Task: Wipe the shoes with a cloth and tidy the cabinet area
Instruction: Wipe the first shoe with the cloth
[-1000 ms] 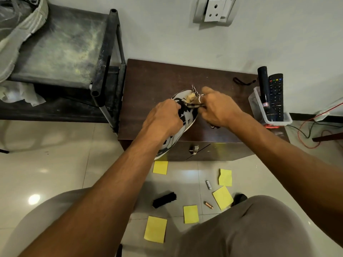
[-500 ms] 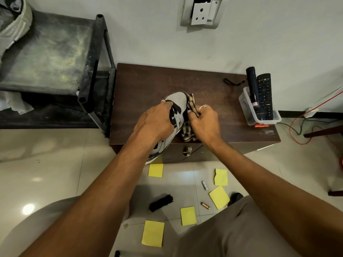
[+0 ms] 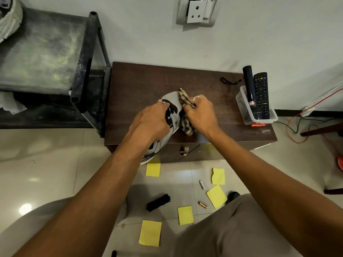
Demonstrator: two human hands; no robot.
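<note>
A white and black sneaker (image 3: pixel 173 101) lies on the dark brown cabinet top (image 3: pixel 148 80), its heel hanging over the front edge. My left hand (image 3: pixel 152 121) grips the shoe from the left across its middle. My right hand (image 3: pixel 201 113) holds a bunched checked cloth (image 3: pixel 185 125) pressed against the shoe's right side. Part of the cloth sticks up past my fingers near the toe. Much of the shoe is hidden under my left hand.
A clear tub (image 3: pixel 257 117) with a remote and a dark torch stands on the cabinet's right end. A black shoe rack (image 3: pixel 87 62) stands left, another shoe (image 3: pixel 9 21) on top. On the floor lie yellow notes (image 3: pixel 150 234), a black brush (image 3: pixel 158 202) and batteries (image 3: pixel 202 204).
My right hand has slid the cloth from the shoe's toe down along its right side. The left hand keeps its hold. My head has shifted, so the cabinet sits more central.
</note>
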